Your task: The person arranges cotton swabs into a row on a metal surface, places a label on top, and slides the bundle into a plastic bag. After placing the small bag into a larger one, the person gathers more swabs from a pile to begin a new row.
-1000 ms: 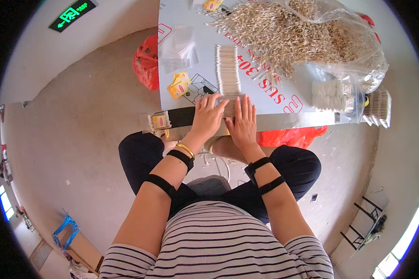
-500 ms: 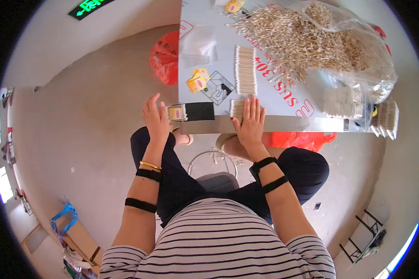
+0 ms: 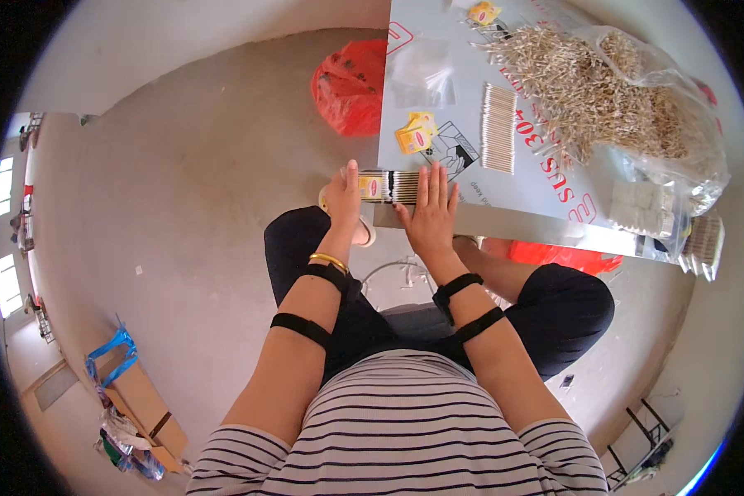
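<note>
At the table's near left corner, my left hand is closed around the outer end of a small clear packet of cotton swabs with a yellow card. The packet sticks out past the table edge. My right hand lies flat with its fingers extended on a short row of cotton swabs. That row sits against the packet's inner end, and my fingers cover part of it. Farther right, a longer neat row of cotton swabs lies on the table.
Yellow cards and clear plastic bags lie beyond my hands. A large heap of loose cotton swabs spills from a clear bag at the far right. Bundled swabs stand near the right edge. A red plastic bag is left of the table.
My right hand has slid the short row of swabs left across the dark strip to the packet. My hands are now close together. The view has shifted, too.
</note>
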A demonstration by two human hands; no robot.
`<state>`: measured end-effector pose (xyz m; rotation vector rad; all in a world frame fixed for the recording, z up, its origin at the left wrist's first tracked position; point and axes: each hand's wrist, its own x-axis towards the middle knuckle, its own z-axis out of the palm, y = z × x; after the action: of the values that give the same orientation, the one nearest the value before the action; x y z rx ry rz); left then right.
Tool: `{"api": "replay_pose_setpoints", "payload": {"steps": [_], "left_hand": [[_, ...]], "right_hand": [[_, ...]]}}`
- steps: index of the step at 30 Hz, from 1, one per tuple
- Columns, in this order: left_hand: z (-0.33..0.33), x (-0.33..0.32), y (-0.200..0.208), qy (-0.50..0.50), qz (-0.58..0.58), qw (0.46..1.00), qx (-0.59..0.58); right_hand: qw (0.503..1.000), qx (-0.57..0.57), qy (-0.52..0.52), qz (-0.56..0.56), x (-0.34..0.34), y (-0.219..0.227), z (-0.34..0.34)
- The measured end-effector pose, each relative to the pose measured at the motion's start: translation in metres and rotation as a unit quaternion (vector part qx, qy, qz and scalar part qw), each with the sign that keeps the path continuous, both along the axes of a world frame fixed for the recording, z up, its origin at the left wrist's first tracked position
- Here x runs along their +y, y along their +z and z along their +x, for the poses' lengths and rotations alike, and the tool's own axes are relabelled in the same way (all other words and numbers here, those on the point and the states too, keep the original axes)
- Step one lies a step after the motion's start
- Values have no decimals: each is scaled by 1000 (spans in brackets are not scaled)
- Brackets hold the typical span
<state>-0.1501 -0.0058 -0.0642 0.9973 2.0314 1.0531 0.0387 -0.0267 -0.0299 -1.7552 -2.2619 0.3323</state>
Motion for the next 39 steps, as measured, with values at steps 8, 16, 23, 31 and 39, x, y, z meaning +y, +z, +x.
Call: {"api": "replay_pose_setpoints", "payload": {"steps": [8,16,23,31,39], "left_hand": [[-5,2,-33,65,15,990,-125],[5,2,-28,76,42,975,-203],[8,5,-9,27,55,980,-188],[-24,-4,-29,71,34,932,-353],[-10,-1,-21,37,67,953,-294]], "right_hand": [[1000,-2,3,-9,1,3,-8],[999,-30,-6,-25,-1,2,-37],[999,29,4,-33,-2,-4,-36],[995,-9,97,-11,15,2,11],[996,-34,74,-25,4,1,-29]]}}
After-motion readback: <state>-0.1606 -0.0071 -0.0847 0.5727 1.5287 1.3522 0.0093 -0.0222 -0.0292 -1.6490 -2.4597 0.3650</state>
